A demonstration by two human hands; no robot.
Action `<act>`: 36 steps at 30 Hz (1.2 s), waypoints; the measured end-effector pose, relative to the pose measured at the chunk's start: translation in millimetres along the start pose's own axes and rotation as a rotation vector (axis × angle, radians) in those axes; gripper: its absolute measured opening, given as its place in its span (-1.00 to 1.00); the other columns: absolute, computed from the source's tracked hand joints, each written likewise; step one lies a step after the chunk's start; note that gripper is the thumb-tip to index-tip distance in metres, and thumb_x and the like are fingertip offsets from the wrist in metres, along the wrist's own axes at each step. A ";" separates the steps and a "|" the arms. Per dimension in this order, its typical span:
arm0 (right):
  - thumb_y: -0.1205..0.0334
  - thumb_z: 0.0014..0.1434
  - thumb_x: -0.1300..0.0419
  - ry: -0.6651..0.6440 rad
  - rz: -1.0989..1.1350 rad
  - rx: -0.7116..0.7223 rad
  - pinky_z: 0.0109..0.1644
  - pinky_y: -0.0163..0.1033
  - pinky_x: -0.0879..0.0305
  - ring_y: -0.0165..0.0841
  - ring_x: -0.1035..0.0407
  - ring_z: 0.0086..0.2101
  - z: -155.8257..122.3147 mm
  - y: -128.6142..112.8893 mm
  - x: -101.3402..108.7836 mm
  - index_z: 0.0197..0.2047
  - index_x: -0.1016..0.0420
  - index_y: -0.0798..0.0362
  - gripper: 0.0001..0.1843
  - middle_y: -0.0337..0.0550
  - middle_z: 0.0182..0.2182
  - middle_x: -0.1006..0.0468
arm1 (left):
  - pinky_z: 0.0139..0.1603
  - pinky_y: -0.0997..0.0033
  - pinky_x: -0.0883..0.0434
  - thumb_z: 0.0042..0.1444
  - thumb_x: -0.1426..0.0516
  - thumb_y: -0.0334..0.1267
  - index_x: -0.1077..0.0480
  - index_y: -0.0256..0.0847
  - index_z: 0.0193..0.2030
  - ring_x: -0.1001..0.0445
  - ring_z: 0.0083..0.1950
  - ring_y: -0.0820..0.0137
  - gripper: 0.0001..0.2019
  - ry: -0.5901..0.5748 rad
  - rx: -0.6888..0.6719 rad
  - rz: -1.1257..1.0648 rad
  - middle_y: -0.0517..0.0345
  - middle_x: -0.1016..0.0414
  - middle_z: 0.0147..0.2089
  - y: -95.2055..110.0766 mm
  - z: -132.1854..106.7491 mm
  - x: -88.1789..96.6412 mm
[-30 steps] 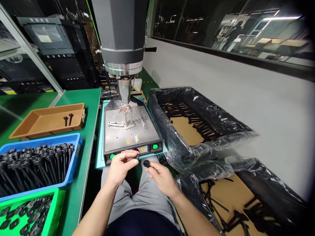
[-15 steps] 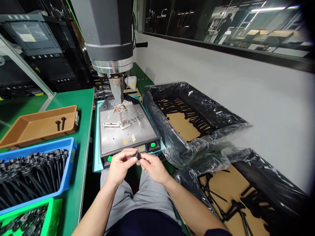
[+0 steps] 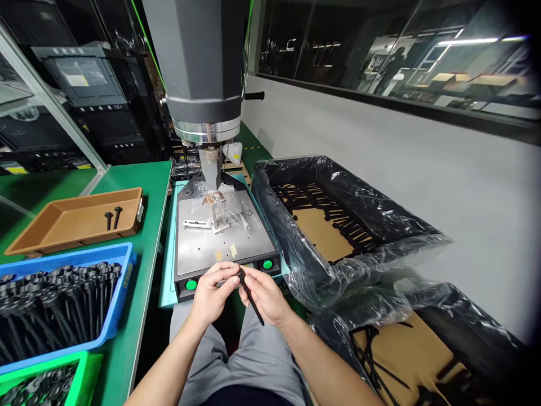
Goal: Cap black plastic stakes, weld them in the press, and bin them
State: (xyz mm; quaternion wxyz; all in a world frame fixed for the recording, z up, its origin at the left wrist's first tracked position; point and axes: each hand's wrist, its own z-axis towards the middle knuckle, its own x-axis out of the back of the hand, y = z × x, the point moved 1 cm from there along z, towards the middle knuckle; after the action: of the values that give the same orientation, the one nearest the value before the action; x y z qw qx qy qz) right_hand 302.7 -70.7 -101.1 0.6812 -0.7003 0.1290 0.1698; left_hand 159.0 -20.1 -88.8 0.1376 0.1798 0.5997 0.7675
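My left hand (image 3: 213,294) and my right hand (image 3: 262,294) meet just in front of the press machine's control panel (image 3: 228,275), above my lap. Together they pinch a long black pin (image 3: 250,296) at its head; its shaft slants down to the right across my right palm. Both hands are closed on it. Behind them lies the machine's metal plate (image 3: 220,242) with a small fixture (image 3: 216,206) under the grey press head (image 3: 203,67).
On the green table at left stand a brown tray (image 3: 71,223) with two black pins, a blue bin (image 3: 54,299) full of long black pins and a green bin (image 3: 46,383) of small black parts. Two plastic-lined cardboard boxes (image 3: 338,220) (image 3: 422,349) hold black parts at right.
My hands came together from apart. The small black part from my right hand now sits at the pin's head, and the pin's shaft now shows below my right hand.
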 end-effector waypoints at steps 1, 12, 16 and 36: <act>-0.04 0.22 -0.17 0.018 0.035 -0.014 -0.52 -0.34 -0.13 -0.47 -0.18 -0.59 2.9 1.7 -0.1 0.04 -0.44 0.09 -0.56 -0.29 -0.59 -0.34 | 0.12 0.20 -0.36 0.12 -0.20 -0.22 -0.56 -0.09 -0.11 -0.45 0.04 0.27 -0.79 -0.001 -0.007 0.025 0.01 -0.48 -0.03 -2.3 0.8 -0.9; 0.06 -0.07 -0.42 0.288 0.241 -0.141 -0.54 -0.44 -0.17 -0.51 -0.28 -0.55 65.8 10.5 26.5 -0.22 -0.45 0.10 -0.59 -0.19 -0.43 -0.50 | 0.04 0.21 -0.37 0.05 -0.21 -0.11 -0.51 -0.15 -0.11 -0.22 0.29 0.11 -0.72 0.365 0.084 0.078 -0.07 -0.17 0.32 -23.1 71.7 44.3; 0.22 -0.03 -0.40 0.344 0.339 -0.200 -0.54 -0.45 -0.23 -0.49 -0.32 -0.55 96.6 12.8 32.3 -0.29 -0.42 0.12 -0.71 -0.16 -0.46 -0.52 | 0.10 0.21 -0.31 -0.01 -0.25 -0.13 -0.48 -0.14 -0.03 -0.27 0.25 0.16 -0.63 0.288 0.092 -0.019 -0.07 -0.33 0.21 -32.0 106.7 49.6; 0.17 0.05 -0.30 0.300 -0.218 0.392 0.01 -0.17 -0.31 -0.28 -0.39 -0.15 174.9 -6.5 1.1 -0.11 -0.49 0.02 -0.70 -0.14 -0.18 -0.54 | -0.33 0.44 -0.35 -0.09 -0.26 -0.25 -0.33 -0.28 0.11 -0.40 -0.45 0.44 -0.44 0.183 0.110 -0.324 0.28 -0.42 -0.55 4.1 131.8 48.4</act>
State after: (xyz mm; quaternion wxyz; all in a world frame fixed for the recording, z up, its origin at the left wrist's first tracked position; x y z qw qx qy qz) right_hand 295.5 104.2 -98.1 0.7912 -0.5823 0.1829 -0.0384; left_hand 173.7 114.3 -50.9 0.1944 0.0176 0.6719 0.7145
